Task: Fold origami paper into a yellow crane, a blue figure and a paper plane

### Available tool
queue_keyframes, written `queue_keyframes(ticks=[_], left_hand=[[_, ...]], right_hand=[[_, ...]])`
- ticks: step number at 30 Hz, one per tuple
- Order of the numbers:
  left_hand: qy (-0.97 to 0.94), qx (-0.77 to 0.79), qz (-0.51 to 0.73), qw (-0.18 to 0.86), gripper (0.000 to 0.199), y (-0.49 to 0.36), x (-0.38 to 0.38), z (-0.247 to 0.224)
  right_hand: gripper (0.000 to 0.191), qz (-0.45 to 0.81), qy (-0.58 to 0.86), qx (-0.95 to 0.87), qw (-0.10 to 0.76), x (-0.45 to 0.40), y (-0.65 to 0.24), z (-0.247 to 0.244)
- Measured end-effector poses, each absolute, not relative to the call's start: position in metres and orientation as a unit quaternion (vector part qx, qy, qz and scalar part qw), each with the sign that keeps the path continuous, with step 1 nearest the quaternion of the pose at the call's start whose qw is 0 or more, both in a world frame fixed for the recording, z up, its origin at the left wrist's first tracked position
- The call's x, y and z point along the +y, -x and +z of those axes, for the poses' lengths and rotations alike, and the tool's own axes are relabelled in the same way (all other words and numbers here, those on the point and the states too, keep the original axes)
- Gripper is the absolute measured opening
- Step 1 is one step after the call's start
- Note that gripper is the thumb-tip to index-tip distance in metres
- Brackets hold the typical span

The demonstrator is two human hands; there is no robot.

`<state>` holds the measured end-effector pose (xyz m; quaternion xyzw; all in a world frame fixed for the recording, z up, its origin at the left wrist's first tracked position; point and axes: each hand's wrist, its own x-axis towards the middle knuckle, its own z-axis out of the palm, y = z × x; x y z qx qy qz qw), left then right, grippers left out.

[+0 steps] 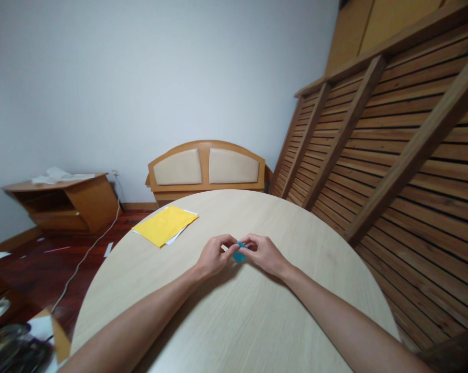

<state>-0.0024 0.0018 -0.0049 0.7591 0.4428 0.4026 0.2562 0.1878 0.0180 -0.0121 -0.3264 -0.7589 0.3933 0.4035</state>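
A small teal piece (239, 254), which looks like folded paper, is held between my two hands over the middle of the round table (296, 331). My left hand (216, 255) pinches its left side with thumb and fingers. From the right, my right hand (265, 254) grips its upper right part, and the fingertips of both hands nearly meet. Fingers cover part of the piece. Farther back on the left of the table lies a yellow sheet (166, 225) with white paper under it.
A wooden headboard (205, 166) stands behind the table, and a slatted wooden frame (374, 155) leans along the right. At the left are a low cabinet (90, 202), a white cable (87, 256) on the floor and a shiny metal object (14, 349).
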Motion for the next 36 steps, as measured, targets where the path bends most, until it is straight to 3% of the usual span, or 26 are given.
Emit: queue_keyframes(ticks=[16, 36], left_hand=[[-0.768, 0.44, 0.386, 0.263, 0.032, 0.002, 0.003, -0.008], [-0.797, 0.448, 0.361, 0.184, 0.027, -0.001, -0.006, -0.002]], right_hand=[[0.015, 0.259, 0.346, -0.803, 0.41, 0.012, -0.195, 0.003], [0.007, 0.174, 0.351, -0.822, 0.413, 0.012, -0.193, 0.001]])
